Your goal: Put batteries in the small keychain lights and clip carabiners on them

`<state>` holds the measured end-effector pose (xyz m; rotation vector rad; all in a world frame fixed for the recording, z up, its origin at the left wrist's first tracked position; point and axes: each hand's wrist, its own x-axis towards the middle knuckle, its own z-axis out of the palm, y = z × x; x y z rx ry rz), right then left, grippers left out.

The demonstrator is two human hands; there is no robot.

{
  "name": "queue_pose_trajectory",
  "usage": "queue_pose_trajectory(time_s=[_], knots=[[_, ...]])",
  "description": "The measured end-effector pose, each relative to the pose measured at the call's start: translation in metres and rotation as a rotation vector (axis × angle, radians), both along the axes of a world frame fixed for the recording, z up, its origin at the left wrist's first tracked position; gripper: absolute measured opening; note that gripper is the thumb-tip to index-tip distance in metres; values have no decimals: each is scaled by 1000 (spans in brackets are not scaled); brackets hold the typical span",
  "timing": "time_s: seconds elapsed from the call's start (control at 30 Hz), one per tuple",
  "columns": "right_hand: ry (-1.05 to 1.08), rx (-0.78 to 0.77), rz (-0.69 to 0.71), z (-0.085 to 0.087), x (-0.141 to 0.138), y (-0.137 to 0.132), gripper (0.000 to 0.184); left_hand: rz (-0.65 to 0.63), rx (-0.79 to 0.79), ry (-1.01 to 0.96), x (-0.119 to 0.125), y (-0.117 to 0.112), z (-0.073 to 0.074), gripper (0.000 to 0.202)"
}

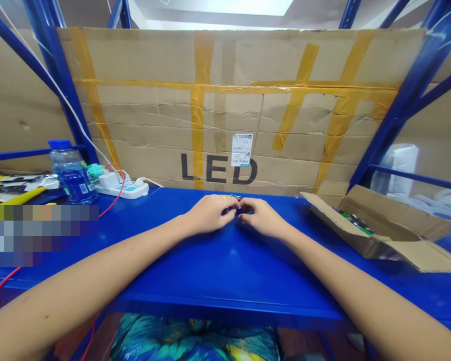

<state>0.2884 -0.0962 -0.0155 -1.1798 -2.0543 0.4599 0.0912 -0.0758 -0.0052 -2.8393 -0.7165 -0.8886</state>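
Observation:
Both my hands meet at the middle of the blue table, near its back edge. My left hand (211,212) is closed, its fingertips and thumb curled in around a small green circuit board (234,196) that peeks out just above the fingers. From the other side my right hand (263,215) grips the same small board, its fingers and thumb pinched. Reddish and dark bits, perhaps wires, show on the board. Most of it is hidden behind my fingers.
An open cardboard box (383,235) with green circuit boards (355,222) stands at right. On the left are a blue-capped bottle (70,173), a white power strip (130,189), a red cable (117,199) and yellow-handled tools (22,194). A cardboard sheet (161,130) backs the table (225,271).

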Motion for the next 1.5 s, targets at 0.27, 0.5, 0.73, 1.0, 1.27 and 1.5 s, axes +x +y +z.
queue_pose_trajectory(time_s=[0.27,0.5,0.73,1.0,1.27,1.5], knots=[[200,-109,82,1,-15,-5,8,1,-31,-102,-3,2,3,12],[480,-184,54,-4,-40,2,18,96,-222,-304,-5,4,10,6],[226,-103,-130,-9,-47,2,25,158,-249,-476,-12,11,12,6],[-234,-7,-19,-10,-57,-13,8,43,-585,-850,-22,28,17,13],[-239,-4,-2,-8,-47,-8,10,19,-902,-908,-14,20,18,7],[220,25,-95,9,-22,0,9,-107,-889,-660,-12,14,9,9]])
